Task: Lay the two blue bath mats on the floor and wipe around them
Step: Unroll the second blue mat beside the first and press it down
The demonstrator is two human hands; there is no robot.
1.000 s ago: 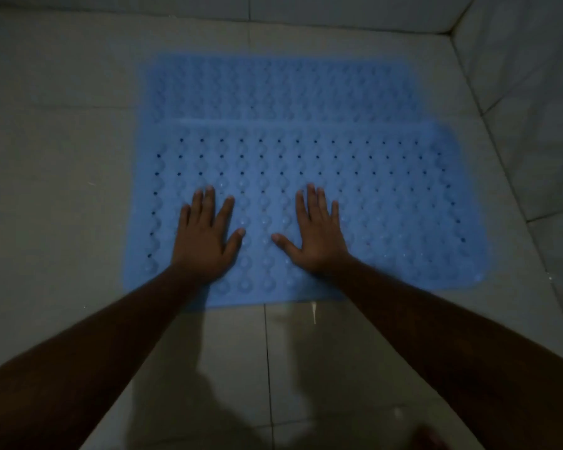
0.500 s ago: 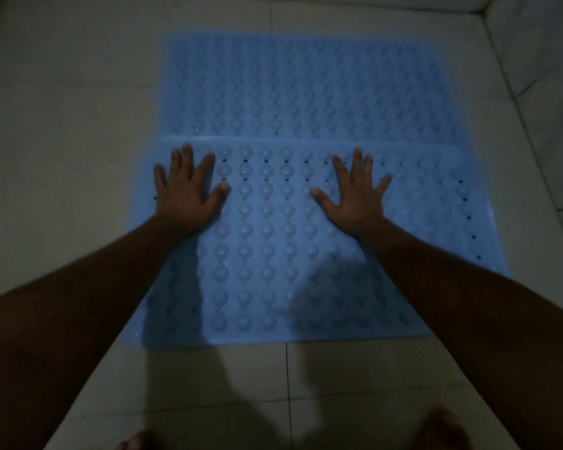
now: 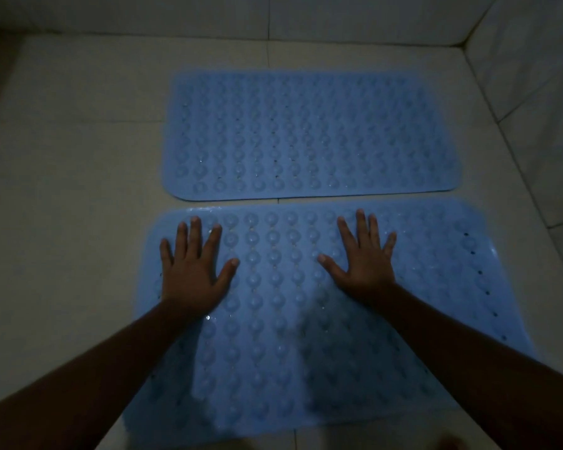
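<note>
Pale tiled floor [image 3: 62,190], grout lines visible, meets tiled walls [image 3: 533,76] along the top and right of the frame; lighting dim. Near bath mat [image 3: 273,352]: blue, moulded, rounded corners, rows of raised domes and small holes, lying flat across the lower centre. Far bath mat [image 3: 306,134]: same pattern, flat above it, with a narrow strip of floor between them. Left hand [image 3: 192,277] and right hand [image 3: 364,264] press flat on the near mat's upper part, fingers spread wide, holding nothing.

Two bath mats lie flat on the floor [image 3: 62,190], the far mat [image 3: 309,134] just behind the near mat [image 3: 273,336]. The left hand [image 3: 192,274] and right hand [image 3: 364,264] rest on the near mat's far part.
</note>
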